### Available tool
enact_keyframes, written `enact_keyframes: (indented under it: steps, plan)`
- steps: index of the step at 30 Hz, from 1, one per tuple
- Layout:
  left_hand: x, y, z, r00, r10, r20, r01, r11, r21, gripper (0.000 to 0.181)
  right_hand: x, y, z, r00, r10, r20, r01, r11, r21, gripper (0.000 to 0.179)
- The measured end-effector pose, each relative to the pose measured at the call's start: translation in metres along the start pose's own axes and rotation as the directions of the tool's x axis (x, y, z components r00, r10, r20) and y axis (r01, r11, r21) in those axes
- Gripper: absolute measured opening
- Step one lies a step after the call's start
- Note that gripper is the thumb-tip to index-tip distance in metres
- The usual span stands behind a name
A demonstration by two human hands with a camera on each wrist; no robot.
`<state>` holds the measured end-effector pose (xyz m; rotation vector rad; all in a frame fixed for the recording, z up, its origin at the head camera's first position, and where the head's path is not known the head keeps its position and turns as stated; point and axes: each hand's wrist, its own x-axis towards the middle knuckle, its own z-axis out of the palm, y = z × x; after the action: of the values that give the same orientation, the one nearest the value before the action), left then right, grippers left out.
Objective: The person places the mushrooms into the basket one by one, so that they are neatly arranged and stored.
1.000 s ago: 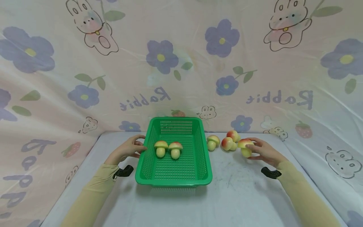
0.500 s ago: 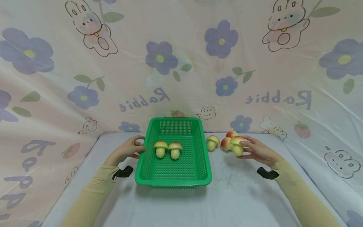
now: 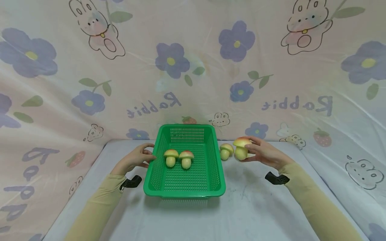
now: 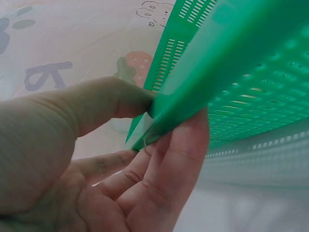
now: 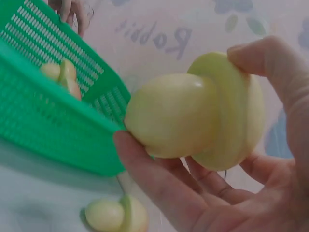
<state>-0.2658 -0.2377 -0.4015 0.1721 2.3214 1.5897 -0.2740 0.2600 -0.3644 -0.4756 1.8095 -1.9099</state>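
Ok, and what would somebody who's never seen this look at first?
Probably the big green basket in the middle of the table, gripped at its left side by the left hand, with two mushrooms inside. Next, the red-topped mushroom held in the right hand, right of the basket. Then the rabbit-and-flower backdrop behind the table.

Mushroom (image 3: 241, 149) in right hand (image 3: 266, 152) now nearer the basket (image 3: 184, 193)

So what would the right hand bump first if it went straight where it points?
Probably the loose mushroom beside the green basket, but the right hand might pass over it; its height is unclear.
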Motion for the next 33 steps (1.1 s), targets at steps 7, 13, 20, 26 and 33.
enact_keyframes:
  steps: [7, 13, 20, 26, 33]
  plan:
    - [0.0, -0.001, 0.0, 1.0, -0.006, -0.002, 0.006, 1.0, -0.004, 0.065, 0.014, -0.01, 0.025, 0.996, -0.027, 0.083, 0.027, 1.0, -0.001, 0.048]
    - [0.0, -0.001, 0.001, 1.0, -0.004, -0.004, 0.004, 1.0, -0.004, 0.064, 0.029, -0.011, 0.044, 0.992, -0.034, 0.123, 0.028, 0.998, 0.05, 0.049]
    - [0.001, -0.003, 0.0, 1.0, 0.0, -0.007, 0.0, 1.0, 0.002, 0.065, 0.049, -0.008, 0.06, 0.996, -0.012, 0.089, 0.011, 1.0, 0.009, 0.049]
    - [0.0, -0.003, 0.0, 1.0, -0.006, -0.003, 0.006, 1.0, -0.001, 0.064, 0.063, -0.005, 0.073, 0.998, 0.024, 0.055, -0.017, 0.991, -0.133, 0.053]
    - [0.001, -0.004, 0.0, 1.0, 0.006, 0.002, -0.006, 1.0, 0.006, 0.063, 0.081, -0.001, 0.082, 0.999, 0.048, -0.003, -0.045, 0.926, -0.374, 0.057]
